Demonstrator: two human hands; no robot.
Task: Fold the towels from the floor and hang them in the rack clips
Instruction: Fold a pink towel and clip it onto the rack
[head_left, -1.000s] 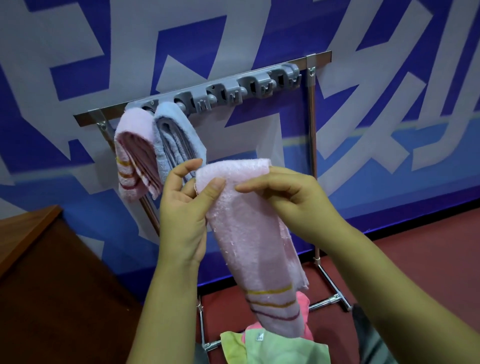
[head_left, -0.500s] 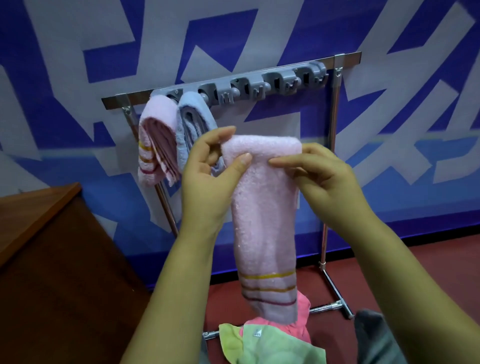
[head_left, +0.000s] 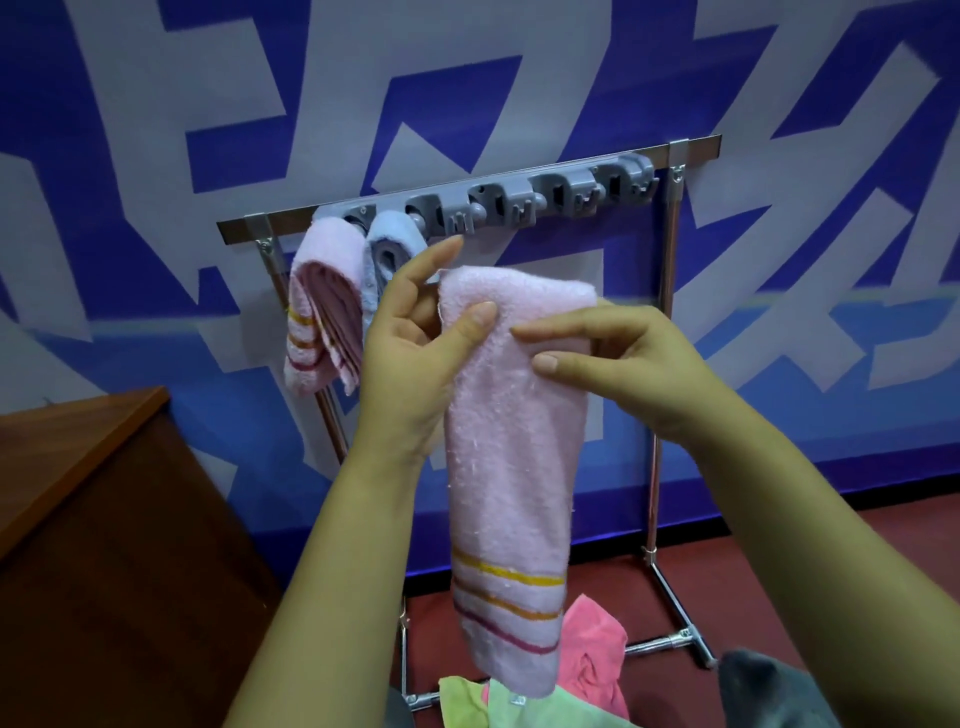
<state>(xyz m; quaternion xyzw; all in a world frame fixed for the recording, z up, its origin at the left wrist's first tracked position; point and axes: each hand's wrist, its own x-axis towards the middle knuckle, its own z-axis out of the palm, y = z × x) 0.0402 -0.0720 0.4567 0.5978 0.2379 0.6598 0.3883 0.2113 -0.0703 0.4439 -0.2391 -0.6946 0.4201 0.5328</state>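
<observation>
Left hand (head_left: 410, 358) and right hand (head_left: 618, 364) both pinch folded pink towel (head_left: 511, 467) at frame centre, below rack clips (head_left: 524, 200).

Folded pink striped terry towel (head_left: 511, 441) held up before the metal rack (head_left: 670, 291).
Left hand (head_left: 415, 358) and right hand (head_left: 618, 364) pinch its folded top; a pink towel (head_left: 322, 306) and a pale blue towel (head_left: 387, 249) hang in the grey plastic clip strip (head_left: 519, 200)'s left clips.

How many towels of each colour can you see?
Light pink with stripes: 2, one in the hands, one on the rack
Light blue: 1, on the rack
Bright pink: 1, on the floor
Green: 1, on the floor
Yellow-green: 1, on the floor
Total: 6
</observation>
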